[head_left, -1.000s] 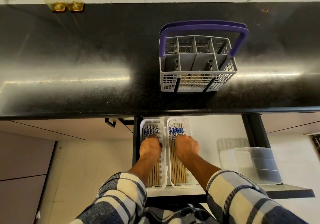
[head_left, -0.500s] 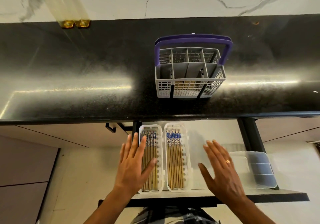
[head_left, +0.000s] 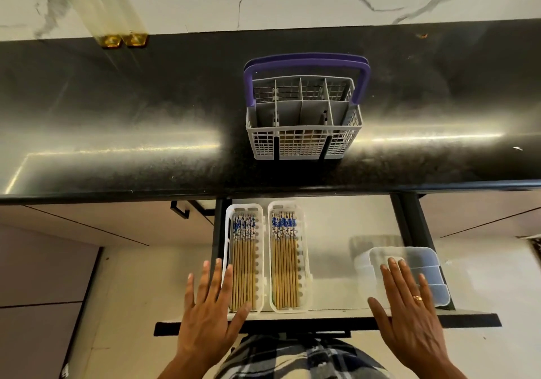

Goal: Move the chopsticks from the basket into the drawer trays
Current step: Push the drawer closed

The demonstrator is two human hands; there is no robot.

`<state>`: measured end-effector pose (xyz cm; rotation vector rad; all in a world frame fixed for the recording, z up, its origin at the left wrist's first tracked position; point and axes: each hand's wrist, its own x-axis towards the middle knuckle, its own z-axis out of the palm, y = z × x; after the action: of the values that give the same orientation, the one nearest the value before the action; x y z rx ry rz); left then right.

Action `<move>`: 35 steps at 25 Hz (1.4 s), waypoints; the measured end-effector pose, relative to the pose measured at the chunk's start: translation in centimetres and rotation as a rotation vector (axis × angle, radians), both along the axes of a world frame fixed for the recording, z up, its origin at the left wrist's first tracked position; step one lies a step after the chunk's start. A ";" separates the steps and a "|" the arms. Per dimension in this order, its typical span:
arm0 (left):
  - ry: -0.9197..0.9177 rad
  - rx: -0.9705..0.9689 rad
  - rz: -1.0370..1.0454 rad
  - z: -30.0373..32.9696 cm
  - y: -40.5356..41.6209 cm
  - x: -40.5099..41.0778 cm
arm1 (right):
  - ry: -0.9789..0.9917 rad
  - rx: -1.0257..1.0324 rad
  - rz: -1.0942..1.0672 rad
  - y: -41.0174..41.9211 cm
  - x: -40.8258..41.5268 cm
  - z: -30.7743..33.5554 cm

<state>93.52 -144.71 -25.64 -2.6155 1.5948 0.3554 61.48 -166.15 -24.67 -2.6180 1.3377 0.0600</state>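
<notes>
A grey cutlery basket with a purple handle stands on the black counter; something tan shows faintly through its front mesh. Below, in the pulled-out drawer, two white trays lie side by side. The left tray holds bamboo chopsticks with blue-patterned tops, and the right tray holds a similar bundle of chopsticks. My left hand hovers flat, fingers spread, over the drawer's front left corner. My right hand hovers spread over the front right. Both hold nothing.
A clear plastic divided box sits at the drawer's right, partly under my right fingers. The black counter overhangs the drawer's back. Two amber objects stand at the counter's back left. Closed cabinet fronts flank the drawer.
My hands have lifted off the chopsticks in the trays, spread apart and drawn back to the drawer's front edge. The view has tilted up a little.
</notes>
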 end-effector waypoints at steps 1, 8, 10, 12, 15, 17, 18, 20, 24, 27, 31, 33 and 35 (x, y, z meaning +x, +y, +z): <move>-0.007 -0.006 -0.004 0.1 -0.1 0.0 | -0.002 -0.001 -0.003 -0.1 0.0 0.0; -0.020 -0.003 0.001 -0.1 -0.8 0.5 | -0.032 -0.010 0.000 -0.8 0.2 -0.8; -0.022 -0.010 -0.003 -0.1 -1.2 0.7 | -0.037 -0.016 -0.004 -1.3 0.4 -0.8; -0.026 -0.030 -0.005 0.1 -1.8 1.1 | -0.038 -0.028 -0.002 -1.8 0.9 -0.8; -0.027 -0.050 -0.008 0.2 -2.9 1.8 | -0.047 -0.032 0.003 -2.9 1.7 -0.7; -0.027 -0.052 -0.007 0.2 -3.7 2.4 | -0.050 -0.033 0.007 -3.7 2.2 -0.8; -0.027 -0.056 -0.006 0.2 -4.2 2.7 | -0.051 -0.033 0.005 -4.1 2.5 -0.8; -0.028 -0.072 -0.003 0.2 -5.1 3.5 | -0.053 -0.038 -0.004 -5.1 3.2 -0.8; -0.026 -0.102 -0.002 0.3 -7.0 4.8 | -0.057 -0.045 -0.016 -7.0 4.7 -0.5; -0.039 -0.126 -0.002 0.7 -8.4 5.6 | -0.078 -0.053 -0.015 -8.3 5.7 -0.4; -0.045 -0.149 0.001 0.7 -10.0 6.7 | -0.082 -0.073 -0.025 -9.8 6.9 -0.4; -0.050 -0.159 -0.003 0.6 -10.8 7.2 | -0.088 -0.096 -0.012 -10.5 7.5 -0.3; -0.057 -0.178 -0.017 0.7 -11.6 7.7 | -0.088 -0.111 0.007 -11.3 8.1 0.0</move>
<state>101.19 -156.27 -24.97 -2.7091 1.7028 0.1425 69.54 -177.42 -24.66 -2.6817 1.3392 -0.1308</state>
